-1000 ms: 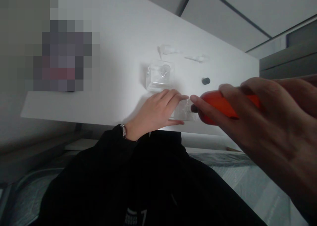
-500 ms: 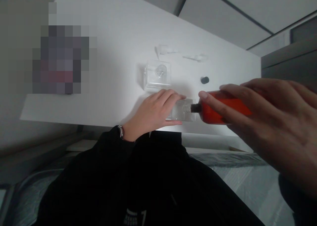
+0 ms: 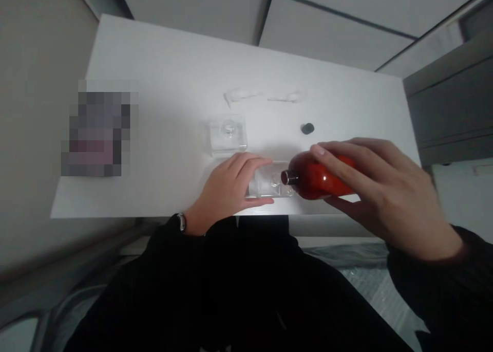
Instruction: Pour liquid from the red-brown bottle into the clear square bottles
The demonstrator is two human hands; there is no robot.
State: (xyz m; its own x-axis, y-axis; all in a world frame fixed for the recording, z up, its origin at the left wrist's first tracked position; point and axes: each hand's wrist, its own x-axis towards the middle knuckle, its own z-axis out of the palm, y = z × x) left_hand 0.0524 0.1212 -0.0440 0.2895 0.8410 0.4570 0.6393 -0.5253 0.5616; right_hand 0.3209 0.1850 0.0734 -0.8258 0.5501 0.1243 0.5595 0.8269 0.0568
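Note:
My right hand (image 3: 379, 195) grips a red bottle (image 3: 314, 180), tipped on its side with its dark open neck pointing left. The neck sits at the top of a small clear glass container (image 3: 268, 184) near the table's front edge. My left hand (image 3: 227, 190) wraps round that container from the left, fingers curled over its top. A watch shows at my left wrist.
A second clear square glass container (image 3: 228, 132) stands just behind the first. A small dark cap (image 3: 307, 129) lies to the right of it. Two pale plastic pieces (image 3: 242, 95) lie further back on the white table (image 3: 162, 74). A blurred patch covers the table's left part.
My right hand has come lower and closer to the table with the red bottle, bringing its neck over the clear container. The view has tilted down. My left hand stays on the container.

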